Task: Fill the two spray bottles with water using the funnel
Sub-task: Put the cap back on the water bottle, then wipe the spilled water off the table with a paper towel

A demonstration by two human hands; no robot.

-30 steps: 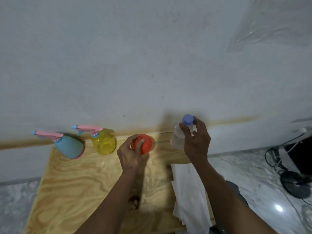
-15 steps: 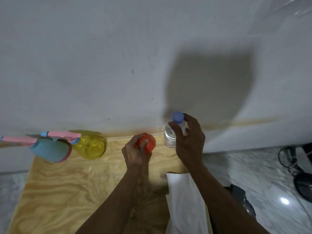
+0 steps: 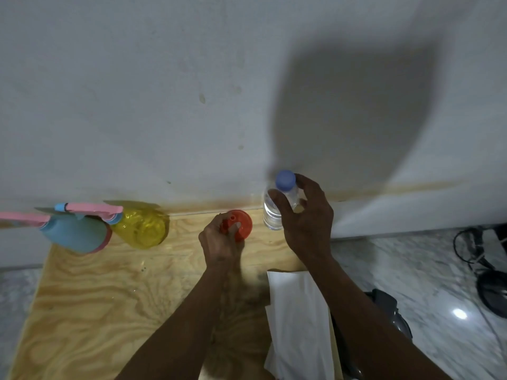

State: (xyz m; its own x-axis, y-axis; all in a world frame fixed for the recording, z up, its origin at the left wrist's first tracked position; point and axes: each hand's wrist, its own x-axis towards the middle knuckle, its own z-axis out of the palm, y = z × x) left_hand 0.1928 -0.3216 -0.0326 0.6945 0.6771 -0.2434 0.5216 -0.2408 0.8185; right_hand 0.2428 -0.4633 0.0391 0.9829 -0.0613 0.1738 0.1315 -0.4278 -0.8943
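Note:
An orange funnel (image 3: 241, 224) stands wide end down at the back of the wooden table (image 3: 109, 292), and my left hand (image 3: 219, 242) grips it by the spout. Just to its right a clear water bottle (image 3: 271, 212) with a blue cap (image 3: 285, 180) stands upright near the wall; my right hand (image 3: 307, 223) is closed round its neck. At the back left stand a blue spray bottle (image 3: 74, 237) and a yellow spray bottle (image 3: 142, 229), both with pink trigger heads screwed on.
A white wall (image 3: 192, 91) rises directly behind the table. White paper sheets (image 3: 296, 319) lie on the table's right front part under my right forearm. Marble floor (image 3: 411, 270) lies to the right, with black cables and a dark object (image 3: 491, 292) at the far right.
The view has shifted so the spray bottles sit further left. My left hand has closed round the funnel's spout, and my right hand keeps its hold on the water bottle.

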